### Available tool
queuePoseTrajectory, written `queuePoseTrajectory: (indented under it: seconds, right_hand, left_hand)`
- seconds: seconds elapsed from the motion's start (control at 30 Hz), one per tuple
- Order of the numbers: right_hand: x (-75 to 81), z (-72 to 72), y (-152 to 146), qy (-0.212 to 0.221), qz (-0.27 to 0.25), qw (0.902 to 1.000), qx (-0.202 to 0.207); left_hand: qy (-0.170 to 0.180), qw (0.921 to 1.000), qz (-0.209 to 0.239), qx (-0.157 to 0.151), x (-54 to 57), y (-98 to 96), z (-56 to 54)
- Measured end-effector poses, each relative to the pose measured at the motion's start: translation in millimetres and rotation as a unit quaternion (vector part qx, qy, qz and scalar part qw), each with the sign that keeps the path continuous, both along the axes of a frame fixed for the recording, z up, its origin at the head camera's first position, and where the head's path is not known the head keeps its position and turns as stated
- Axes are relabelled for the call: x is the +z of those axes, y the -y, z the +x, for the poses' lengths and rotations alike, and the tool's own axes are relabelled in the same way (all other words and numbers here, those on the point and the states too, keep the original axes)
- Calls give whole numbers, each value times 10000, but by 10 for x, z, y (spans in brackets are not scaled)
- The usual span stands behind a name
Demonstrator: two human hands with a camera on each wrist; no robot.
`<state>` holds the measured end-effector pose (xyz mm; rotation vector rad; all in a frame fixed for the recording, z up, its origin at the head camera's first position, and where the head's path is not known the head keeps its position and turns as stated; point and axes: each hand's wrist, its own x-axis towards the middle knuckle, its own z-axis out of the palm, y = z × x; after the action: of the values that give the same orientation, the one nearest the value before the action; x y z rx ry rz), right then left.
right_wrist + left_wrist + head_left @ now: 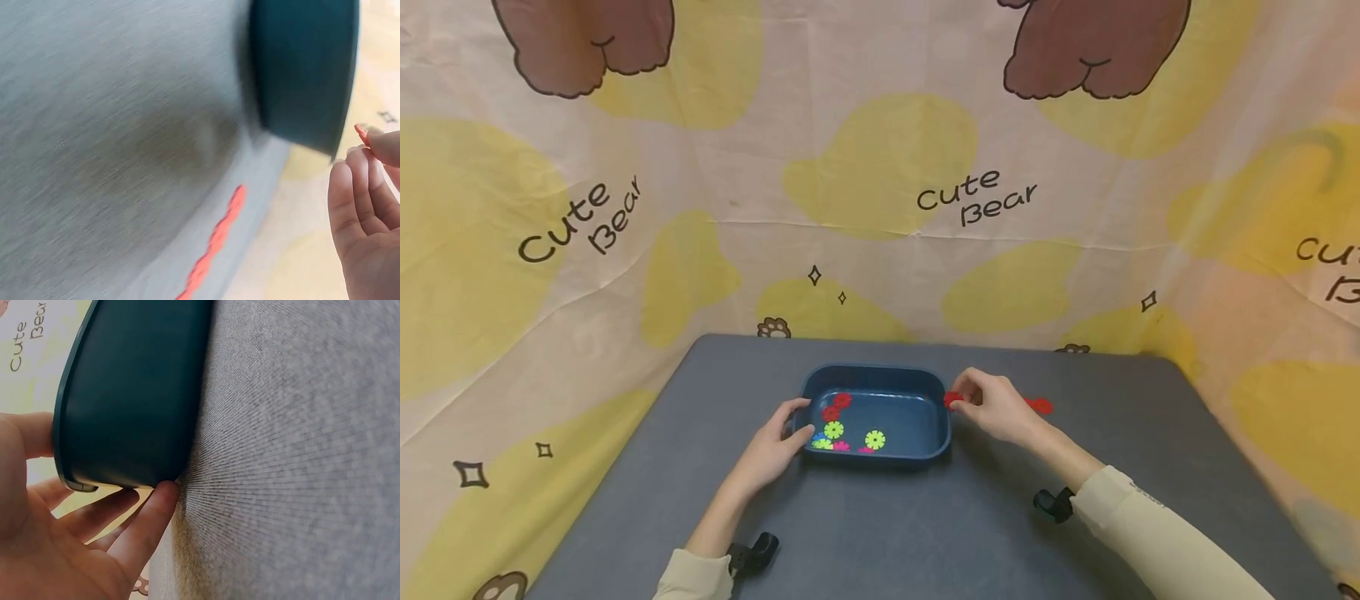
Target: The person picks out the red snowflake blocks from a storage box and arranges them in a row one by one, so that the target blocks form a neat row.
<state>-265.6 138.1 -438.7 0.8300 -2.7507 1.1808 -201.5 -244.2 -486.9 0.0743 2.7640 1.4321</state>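
A dark blue rectangular tray [906, 421] stands on the table with several toothed, flower-shaped plastic discs in its left half. They include red discs [842, 401], yellow-green discs [875, 439], pink ones and a bit of blue. My left hand [766, 450] grips the tray's left end, thumb at the rim and fingertips low on the outer wall [131, 412]. Between thumb and finger my right hand [996, 407] pinches a red disc [952, 399], level with the tray's right rim. In the right wrist view only the edge of this disc shows past the thumb.
Just right of my right hand, more red discs [1041, 406] lie on the grey table [880, 525], partly hidden by the hand. The right wrist view shows them as a red row [212, 247]. A printed cloth [880, 167] hangs behind the table's far edge.
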Motion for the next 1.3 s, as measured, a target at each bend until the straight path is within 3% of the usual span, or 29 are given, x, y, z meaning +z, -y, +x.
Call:
queuePoseTrajectory:
  seconds: [0.47,0.83,1.3]
  right_hand:
    - [-242,-41,-644,34,306,9979,-570]
    - [-371,-89,-1105,141,463,9906,-1276]
    - [-371,-124,-1589,419,317,9806,-1887]
  left_hand:
    - [48,10000,15,-39,27,-10,0]
    - [50,10000,-35,-3,4,5,-19]
    - [-20,9999,-129,-8,9,8,-4]
